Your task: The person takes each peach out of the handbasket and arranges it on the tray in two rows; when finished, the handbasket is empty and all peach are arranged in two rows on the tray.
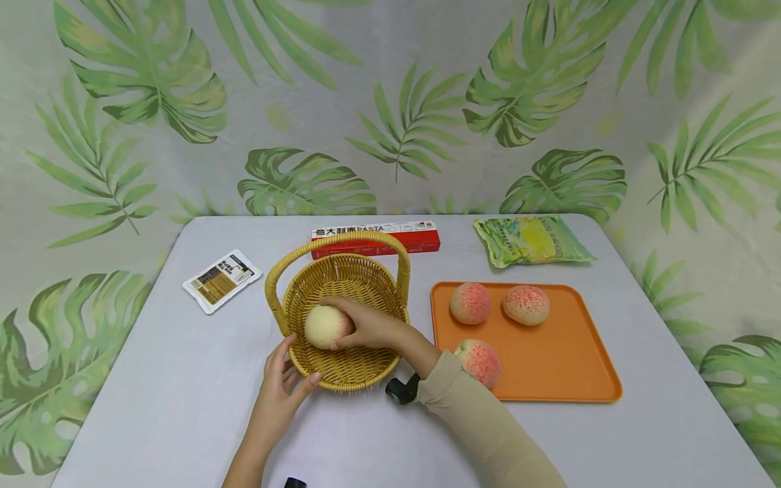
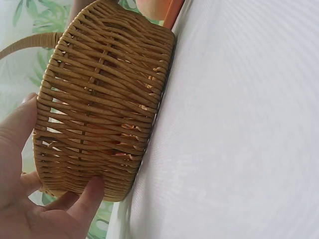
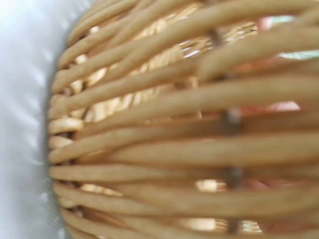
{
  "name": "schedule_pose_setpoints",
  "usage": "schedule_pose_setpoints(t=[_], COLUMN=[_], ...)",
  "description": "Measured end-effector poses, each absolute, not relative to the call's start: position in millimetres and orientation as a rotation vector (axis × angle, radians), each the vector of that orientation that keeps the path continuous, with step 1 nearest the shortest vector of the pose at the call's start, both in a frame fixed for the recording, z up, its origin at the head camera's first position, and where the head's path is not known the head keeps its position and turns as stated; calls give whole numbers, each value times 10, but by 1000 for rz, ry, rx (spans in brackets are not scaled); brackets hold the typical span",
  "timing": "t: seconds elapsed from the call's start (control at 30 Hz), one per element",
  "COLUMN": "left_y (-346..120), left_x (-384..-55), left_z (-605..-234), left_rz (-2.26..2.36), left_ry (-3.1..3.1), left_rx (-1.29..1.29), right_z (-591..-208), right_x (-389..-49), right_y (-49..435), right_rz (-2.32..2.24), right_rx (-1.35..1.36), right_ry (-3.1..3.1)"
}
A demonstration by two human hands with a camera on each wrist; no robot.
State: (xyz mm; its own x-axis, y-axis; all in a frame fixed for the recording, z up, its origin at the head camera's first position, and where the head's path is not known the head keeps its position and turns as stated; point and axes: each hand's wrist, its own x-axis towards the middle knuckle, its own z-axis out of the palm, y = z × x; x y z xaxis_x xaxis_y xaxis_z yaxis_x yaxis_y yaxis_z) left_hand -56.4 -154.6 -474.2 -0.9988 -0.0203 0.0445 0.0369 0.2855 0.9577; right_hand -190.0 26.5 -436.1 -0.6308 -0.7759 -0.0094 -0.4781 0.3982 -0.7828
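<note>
A woven wicker basket (image 1: 342,385) with a tall arched handle stands on the table. Inside it, my right hand (image 1: 372,325) grips a pale peach (image 1: 325,328) with a pinkish side, low in the bowl. Against the near-left outer wall rests my left hand (image 1: 282,386), its fingers spread. In the left wrist view, the left thumb (image 2: 22,119) touches the rim while another fingertip lies on the woven side. Woven strands fill the right wrist view and largely hide the right hand there. Three pink peaches, one of them (image 1: 470,303) at the back left, sit on an orange tray (image 1: 549,373).
Behind the basket lies a red and white pasta box (image 1: 421,240). A green and yellow bag (image 1: 533,240) is at the back right, and a flat white packet (image 1: 222,281) to the left. My right sleeve (image 1: 482,420) overlaps the tray's near-left corner.
</note>
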Motion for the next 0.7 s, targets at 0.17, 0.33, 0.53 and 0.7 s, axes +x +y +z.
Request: schedule_pose_setpoints(t=[0.17,0.33,0.53,0.7], left_y=[-1541,-1540,-1544,-1551], left_x=[-571,-573,-583,-577], left_z=[-4729,-4728,-4741,-4756], left_rz=[-1857,-1865,-1857,-1867], left_ry=[-2465,-2456,-2473,-2471], left_rx=[-35,-41,-21,-11], right_z=[-4275,-4087,-3689,-3454], right_x=[-1857,-1723,-1418,-1188], right_y=[342,474,785,1177], right_rz=[-1227,-1354,-1621,-1803], right_rx=[-1122,-1237,-1288,-1260], right_ry=[2306,2337,2290,2379])
